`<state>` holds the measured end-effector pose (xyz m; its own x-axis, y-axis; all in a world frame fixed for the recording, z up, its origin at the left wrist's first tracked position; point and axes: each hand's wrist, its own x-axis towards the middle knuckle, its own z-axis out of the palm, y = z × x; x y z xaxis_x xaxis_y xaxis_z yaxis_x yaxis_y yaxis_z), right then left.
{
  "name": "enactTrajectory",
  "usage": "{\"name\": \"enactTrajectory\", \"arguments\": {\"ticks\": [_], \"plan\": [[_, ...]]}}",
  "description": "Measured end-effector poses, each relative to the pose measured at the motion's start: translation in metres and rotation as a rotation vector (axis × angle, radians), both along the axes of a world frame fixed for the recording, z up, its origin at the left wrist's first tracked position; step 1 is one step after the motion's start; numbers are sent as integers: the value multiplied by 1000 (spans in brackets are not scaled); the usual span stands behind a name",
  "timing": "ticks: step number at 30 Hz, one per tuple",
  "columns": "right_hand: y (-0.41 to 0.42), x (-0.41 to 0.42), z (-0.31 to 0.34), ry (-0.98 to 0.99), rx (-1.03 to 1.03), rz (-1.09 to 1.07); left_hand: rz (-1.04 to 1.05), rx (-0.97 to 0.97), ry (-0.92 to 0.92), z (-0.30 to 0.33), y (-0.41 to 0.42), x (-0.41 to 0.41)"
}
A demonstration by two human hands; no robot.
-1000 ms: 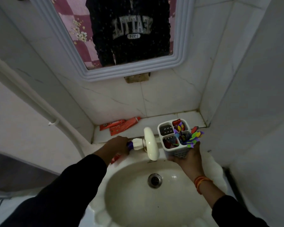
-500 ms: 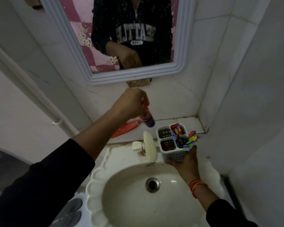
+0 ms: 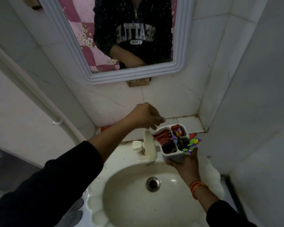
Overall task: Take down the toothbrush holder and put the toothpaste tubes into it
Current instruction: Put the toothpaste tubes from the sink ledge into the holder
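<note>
A white four-compartment toothbrush holder [image 3: 174, 157] rests in my right hand [image 3: 185, 163] above the right side of the sink rim. A red Colgate toothpaste tube [image 3: 161, 138] stands in its near-left compartment, and another red tube [image 3: 175, 128] shows in the far-left one. Colourful toothbrush pieces [image 3: 191, 142] stick out of the right compartments. My left hand [image 3: 146, 117] hovers just above and left of the holder, fingers loosely apart and holding nothing. A bit of red packaging [image 3: 105, 127] peeks out on the ledge behind my left forearm.
The cream tap [image 3: 149, 147] stands left of the holder, over the white sink [image 3: 129, 202] with its metal drain [image 3: 152, 184]. A framed mirror [image 3: 177, 66] hangs above. A tiled ledge [image 3: 189, 122] runs behind the sink, a wall closes in on the right, and a white pipe [image 3: 39, 94] runs along the left wall.
My left hand picked a toothpaste tube from the ledge, carried it over, and dropped it into the holder's near-left compartment. It now hangs free above. My right hand kept holding the holder.
</note>
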<state>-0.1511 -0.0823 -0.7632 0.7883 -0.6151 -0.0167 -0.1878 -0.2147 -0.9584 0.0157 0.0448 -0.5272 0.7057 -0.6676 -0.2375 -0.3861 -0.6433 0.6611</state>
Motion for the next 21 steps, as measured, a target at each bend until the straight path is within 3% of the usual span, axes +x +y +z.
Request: {"name": "enactTrajectory", "arguments": {"ticks": [3,5,9,12,15,21], "plan": [[1,-1,2,9,-26,9,217,-43,134,-12,18,17],[2,-1,1,-12,-62,-11,245,7,153,-20,27,20],[4,1,1,-27,-63,-19,-81,40,-59,-16,20,-1],[4,2,-3,-17,-61,-15,-359,260,-348,-6,-1,-23],[3,4,-1,-26,-34,-3,-386,357,-512,1,-16,-31],[1,6,2,-37,25,-17,-397,237,-576,5,-26,-42]]}}
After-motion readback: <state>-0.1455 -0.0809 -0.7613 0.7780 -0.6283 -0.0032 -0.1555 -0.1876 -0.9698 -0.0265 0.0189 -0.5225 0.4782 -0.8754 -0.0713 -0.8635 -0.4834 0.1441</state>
